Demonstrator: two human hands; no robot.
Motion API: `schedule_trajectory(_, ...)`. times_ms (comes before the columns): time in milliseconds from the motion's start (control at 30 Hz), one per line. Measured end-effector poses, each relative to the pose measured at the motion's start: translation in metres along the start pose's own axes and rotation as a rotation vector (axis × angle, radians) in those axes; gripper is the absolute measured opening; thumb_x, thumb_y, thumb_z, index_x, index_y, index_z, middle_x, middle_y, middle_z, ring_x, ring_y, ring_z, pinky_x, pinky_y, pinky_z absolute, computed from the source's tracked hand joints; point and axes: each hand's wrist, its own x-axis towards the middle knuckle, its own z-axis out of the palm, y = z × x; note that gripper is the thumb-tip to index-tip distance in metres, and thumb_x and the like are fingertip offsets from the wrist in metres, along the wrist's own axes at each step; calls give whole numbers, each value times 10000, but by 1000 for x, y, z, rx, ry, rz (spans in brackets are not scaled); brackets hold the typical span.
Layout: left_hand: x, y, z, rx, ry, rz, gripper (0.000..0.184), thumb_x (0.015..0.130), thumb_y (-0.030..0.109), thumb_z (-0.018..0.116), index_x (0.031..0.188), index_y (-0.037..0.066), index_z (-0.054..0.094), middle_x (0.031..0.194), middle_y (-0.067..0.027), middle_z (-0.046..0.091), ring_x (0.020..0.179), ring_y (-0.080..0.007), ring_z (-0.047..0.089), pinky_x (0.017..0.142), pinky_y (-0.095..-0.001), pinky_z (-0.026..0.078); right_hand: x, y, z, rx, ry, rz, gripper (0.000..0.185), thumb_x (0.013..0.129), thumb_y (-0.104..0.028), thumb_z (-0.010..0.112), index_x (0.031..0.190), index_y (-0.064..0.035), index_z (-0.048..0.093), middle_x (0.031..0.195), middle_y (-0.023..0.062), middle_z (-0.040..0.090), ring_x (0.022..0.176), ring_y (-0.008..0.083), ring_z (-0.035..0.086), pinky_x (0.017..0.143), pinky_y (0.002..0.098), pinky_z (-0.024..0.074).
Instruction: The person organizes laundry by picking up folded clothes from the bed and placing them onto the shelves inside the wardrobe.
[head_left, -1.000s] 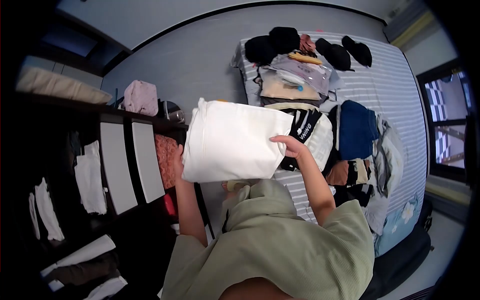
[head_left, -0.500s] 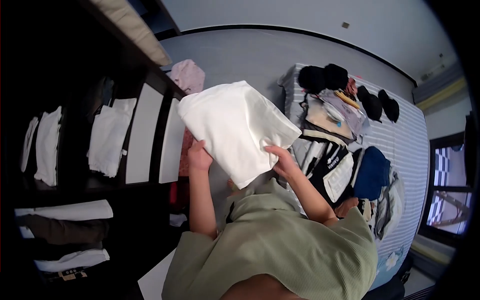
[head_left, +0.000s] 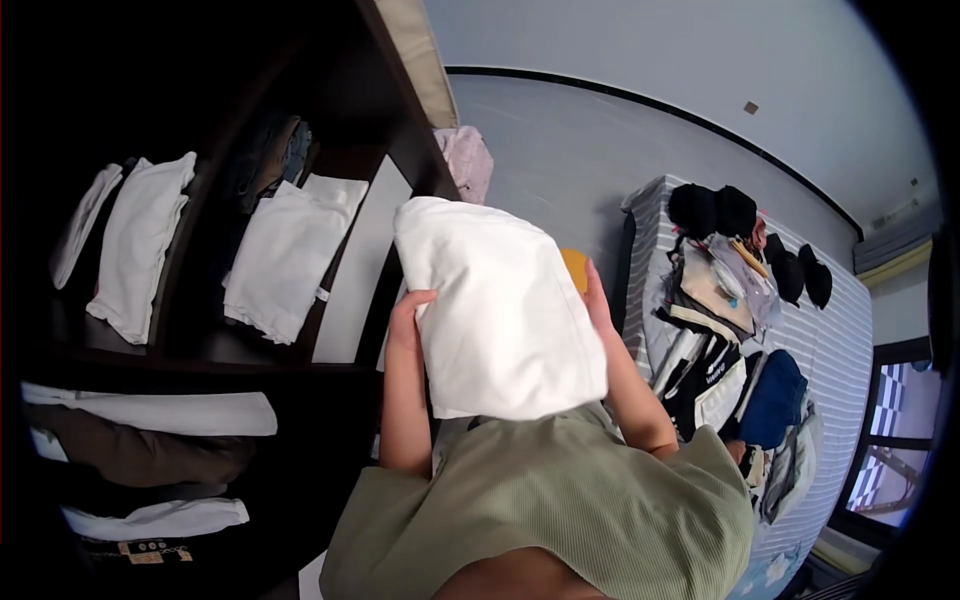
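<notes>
A folded white cloth [head_left: 505,310] is held up in front of my chest, between both hands. My left hand [head_left: 408,315] grips its left edge, with the thumb on the front face. Along the right edge is my right hand [head_left: 597,300], its fingers partly hidden behind the cloth. To the left, a dark shelf unit [head_left: 210,365] holds folded white garments [head_left: 290,255], more white pieces [head_left: 145,240] further left, and a dark brown garment [head_left: 150,447] on a lower level.
The striped bed [head_left: 840,370] at the right bears black bras [head_left: 712,210], folded clothes and blue jeans [head_left: 775,398]. A pink bag [head_left: 466,160] is beyond the shelf's end. A window [head_left: 890,430] is at the far right.
The view has turned left, so the shelves take up more of it and the bed has shifted right. The white cloth was tilted and is now more upright, still between both hands.
</notes>
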Motion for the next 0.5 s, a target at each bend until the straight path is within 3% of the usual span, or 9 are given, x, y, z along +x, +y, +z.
schedule_trajectory(33, 0, 5, -4, 9, 28, -16, 551, 698, 164, 564, 1192, -41, 430, 1036, -176, 557, 898, -274, 565, 805, -345, 457, 6, 6, 8, 37, 107, 7, 630, 788, -473, 548, 1177, 16, 475, 1102, 181, 561, 965, 274, 577, 883, 398, 446)
schedule_trajectory(133, 1, 14, -12, -8, 115, -50, 545, 710, 205, 582, 1169, -55, 447, 1023, -183, 559, 880, -271, 563, 799, -342, 456, 19, 0, 11, -405, 298, 111, 473, 755, -271, 596, 1105, 34, 503, 967, 153, 604, 869, 239, 613, 793, 377, 504)
schedule_trajectory(233, -1, 16, -16, -97, 155, -64, 542, 700, 206, 587, 1154, -60, 456, 1011, -190, 558, 886, -273, 562, 798, -340, 456, 36, -17, 7, -567, 321, 135, 374, 698, -167, 593, 1008, 32, 529, 859, 117, 612, 787, 207, 625, 727, 336, 525)
schedule_trajectory(367, -8, 1, 2, -14, 347, -132, 611, 649, 171, 621, 1189, -37, 427, 1052, -179, 549, 924, -289, 550, 808, -345, 453, 68, -47, 19, -663, 341, 92, 341, 650, -126, 576, 953, 27, 541, 803, 99, 596, 688, 206, 597, 668, 322, 507)
schedule_trajectory(400, -6, -7, 8, 66, 333, 12, 566, 677, 198, 580, 1171, -42, 443, 1041, -173, 558, 918, -294, 558, 814, -351, 448, 80, -56, 15, -719, 326, 85, 325, 646, -130, 574, 931, 23, 547, 794, 92, 594, 675, 199, 589, 652, 315, 500)
schedule_trajectory(500, 23, -28, -3, 158, 349, 151, 659, 618, 108, 661, 1214, -15, 409, 1081, -154, 539, 962, -261, 537, 816, -328, 440, 109, -80, 28, -936, 265, 50, 251, 663, -172, 562, 857, -13, 567, 761, 56, 562, 662, 153, 545, 623, 274, 457)
